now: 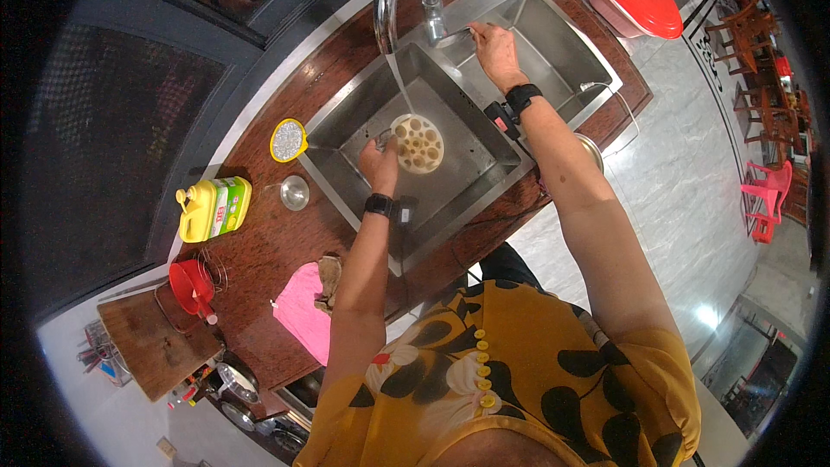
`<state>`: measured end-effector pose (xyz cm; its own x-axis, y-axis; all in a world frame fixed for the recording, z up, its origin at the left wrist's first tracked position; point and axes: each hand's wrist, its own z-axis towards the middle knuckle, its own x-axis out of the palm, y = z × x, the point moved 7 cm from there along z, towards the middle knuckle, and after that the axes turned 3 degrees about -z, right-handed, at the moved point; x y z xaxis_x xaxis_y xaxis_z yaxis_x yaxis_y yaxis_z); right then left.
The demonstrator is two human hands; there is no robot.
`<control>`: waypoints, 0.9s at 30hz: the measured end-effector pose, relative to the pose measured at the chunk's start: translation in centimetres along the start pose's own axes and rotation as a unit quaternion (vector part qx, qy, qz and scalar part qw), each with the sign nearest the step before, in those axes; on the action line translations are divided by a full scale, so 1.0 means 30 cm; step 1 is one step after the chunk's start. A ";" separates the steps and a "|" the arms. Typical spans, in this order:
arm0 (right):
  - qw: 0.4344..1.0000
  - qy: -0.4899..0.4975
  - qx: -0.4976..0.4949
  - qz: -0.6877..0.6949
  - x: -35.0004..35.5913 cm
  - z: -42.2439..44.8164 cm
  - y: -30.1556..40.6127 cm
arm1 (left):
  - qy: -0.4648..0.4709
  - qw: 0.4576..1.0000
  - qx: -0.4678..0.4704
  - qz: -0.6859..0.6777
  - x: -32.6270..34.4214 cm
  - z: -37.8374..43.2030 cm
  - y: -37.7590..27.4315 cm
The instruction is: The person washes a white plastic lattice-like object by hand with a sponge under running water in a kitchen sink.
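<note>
My left hand (379,161) is over the larger basin of a double stainless steel sink (463,191), gripping the edge of a round pale disc with several round holes or dark spots (418,144). A stream of water runs from the chrome faucet (387,26) onto the disc. My right hand (496,52) reaches to the faucet's lever handle (456,35), fingertips on its end. Both wrists wear black bands with small devices.
On the brown stone counter left of the sink are a yellow detergent jug (217,209), a small metal bowl (295,192), a yellow-rimmed scrubber (288,141) and a pink cloth (303,305). A red-lidded container (640,1) stands at the upper right.
</note>
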<state>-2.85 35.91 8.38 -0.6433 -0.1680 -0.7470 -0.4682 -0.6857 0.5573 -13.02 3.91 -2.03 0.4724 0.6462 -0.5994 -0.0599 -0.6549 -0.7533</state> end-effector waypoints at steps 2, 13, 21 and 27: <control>1.000 0.002 0.000 -0.010 0.004 0.003 -0.004 | -0.049 0.998 0.043 -0.021 -0.001 -0.001 0.006; 0.999 -0.019 -0.034 -0.008 0.009 0.018 -0.006 | -0.068 0.995 0.049 -0.059 0.032 0.038 0.091; 0.999 -0.019 -0.032 0.004 0.001 0.006 -0.001 | -0.061 0.997 0.039 -0.036 0.021 0.028 0.032; 1.000 -0.013 -0.022 0.001 0.007 0.001 0.000 | -0.023 0.998 0.011 -0.066 0.046 0.048 0.062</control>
<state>-3.01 35.90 8.24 -0.6594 -0.1513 -0.7364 -0.4399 -0.7167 0.5412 -13.76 4.15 -4.65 0.4374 0.7431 -0.5064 -0.0194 -0.5552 -0.8315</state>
